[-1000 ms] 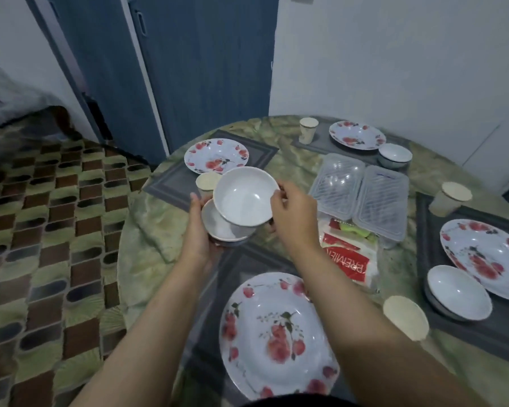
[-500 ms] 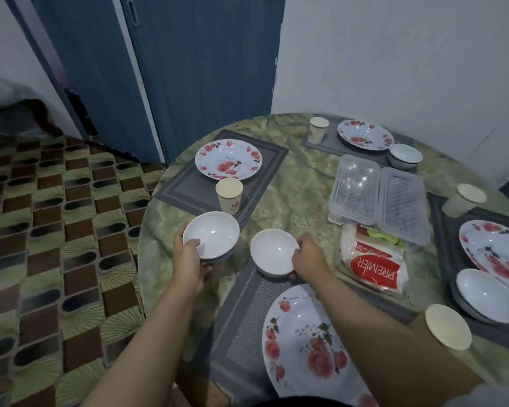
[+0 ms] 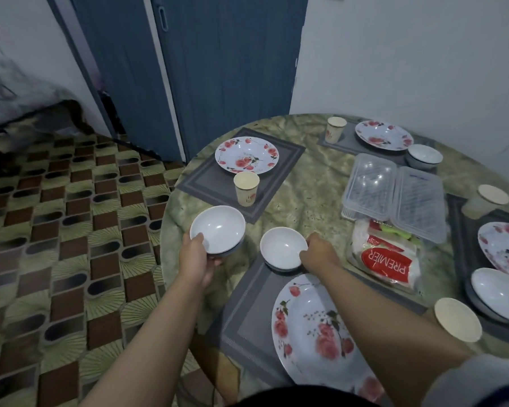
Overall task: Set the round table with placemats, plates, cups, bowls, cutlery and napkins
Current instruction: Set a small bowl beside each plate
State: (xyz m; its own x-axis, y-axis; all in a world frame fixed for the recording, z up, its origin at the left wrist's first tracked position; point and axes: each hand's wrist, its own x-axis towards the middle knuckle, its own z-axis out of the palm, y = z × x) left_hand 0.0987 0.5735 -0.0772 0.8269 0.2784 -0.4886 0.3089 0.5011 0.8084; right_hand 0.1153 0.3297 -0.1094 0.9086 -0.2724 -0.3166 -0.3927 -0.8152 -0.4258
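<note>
Since a second ago the stacked bowls have been separated: the right hand (image 3: pixel 318 254) now grips the rim of one white bowl (image 3: pixel 283 247) seated on the far corner of the near grey placemat (image 3: pixel 244 312), just beyond the floral plate (image 3: pixel 312 327). The left hand (image 3: pixel 199 259) grasps the second white bowl (image 3: pixel 218 229), held over the round table (image 3: pixel 306 183) near the left setting's paper cup (image 3: pixel 246 188). That setting has no bowl; judged next destination.

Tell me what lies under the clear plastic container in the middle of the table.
Under the clear plastic container lies a packet with a red PREMIER label, its near end sticking out. Its far end is covered.
</note>
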